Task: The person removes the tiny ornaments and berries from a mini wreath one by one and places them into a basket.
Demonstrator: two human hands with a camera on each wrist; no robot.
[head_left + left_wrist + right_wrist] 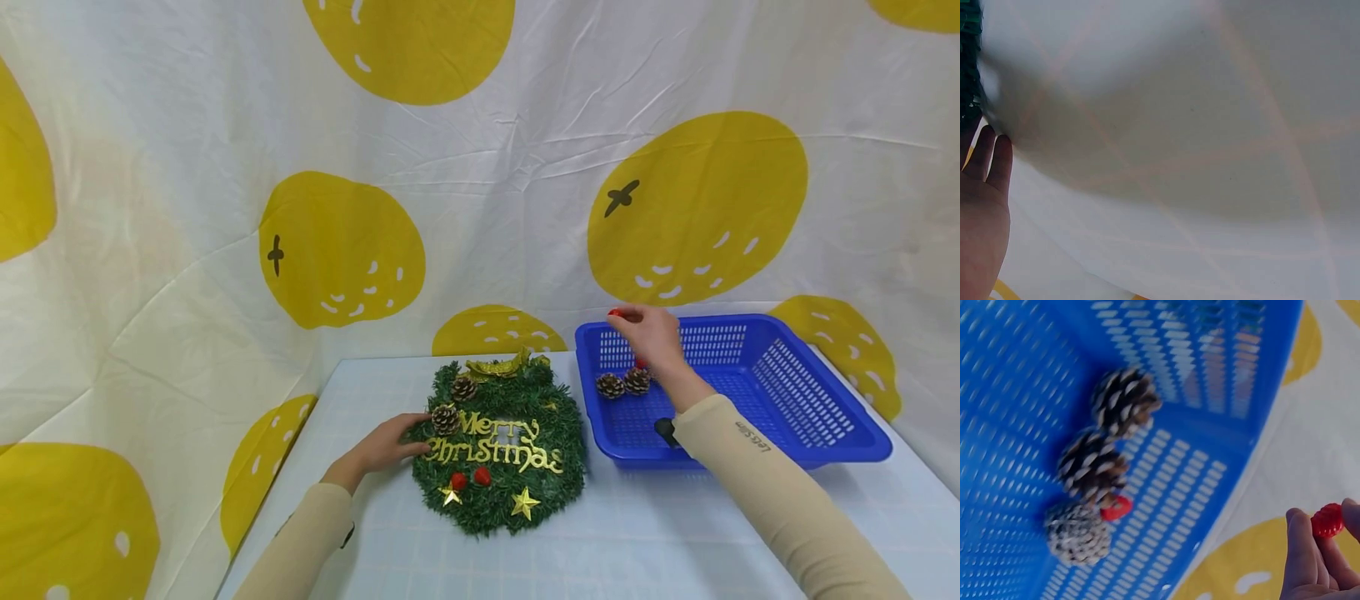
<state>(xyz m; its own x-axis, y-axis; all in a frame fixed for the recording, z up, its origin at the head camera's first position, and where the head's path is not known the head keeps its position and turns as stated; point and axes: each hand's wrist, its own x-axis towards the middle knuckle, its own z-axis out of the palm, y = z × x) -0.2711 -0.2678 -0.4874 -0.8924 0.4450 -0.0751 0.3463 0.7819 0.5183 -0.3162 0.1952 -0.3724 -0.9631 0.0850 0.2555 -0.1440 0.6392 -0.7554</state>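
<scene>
A: Left side, quick?
B: Left arm [296, 546] enters from the bottom, slanting up and right. Long beige sleeve. Left hand [384, 446] reaches right, fingers [1000, 164] extended, thumb apart from them.
A: Wrist view?
B: Hand cut off by the left edge, fingers pointing up, nearly straight.
A: Right?
B: Right arm [780, 492] runs up and left from the lower right corner, same sleeve colour, lettering on the forearm. Right hand [651, 335] is raised, higher than the left.
A: Grip?
B: Thumb [1352, 515] and fingertips pinching something small.
A: Hands apart?
B: Yes, well apart.
</scene>
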